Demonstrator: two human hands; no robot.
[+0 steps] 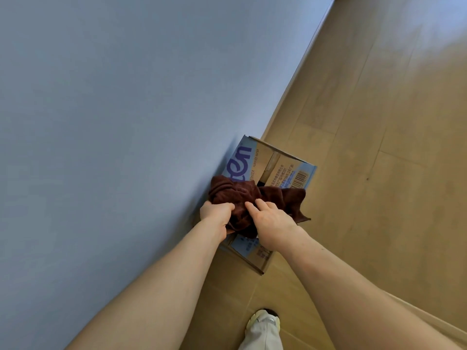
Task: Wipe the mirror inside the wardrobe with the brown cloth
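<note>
The box (285, 168) is cardboard printed pale blue, with purple lettering and a barcode on its top. It stands on the floor (379, 122), its left side hard against the wall (101, 122). The wall is plain, matt blue-grey and fills everything left of the box. The floor is light wood planking with visible seams, running off to the right of the box and beyond it, where it catches a pale glare. Wall and floor meet in a straight line leading away from the box's far corner.

The cloth (242, 195) is dark brown and bunched, lying across the near half of the box top with one corner trailing off its right edge. The left hand (217, 215) grips the cloth's left end – fingers curled round a wad of it. The right hand (270, 223) is just beside it, fingers bent down into the folds and holding them.

Nearer than the box – a pale shoe (262, 318) and trouser leg (262, 337).
</note>
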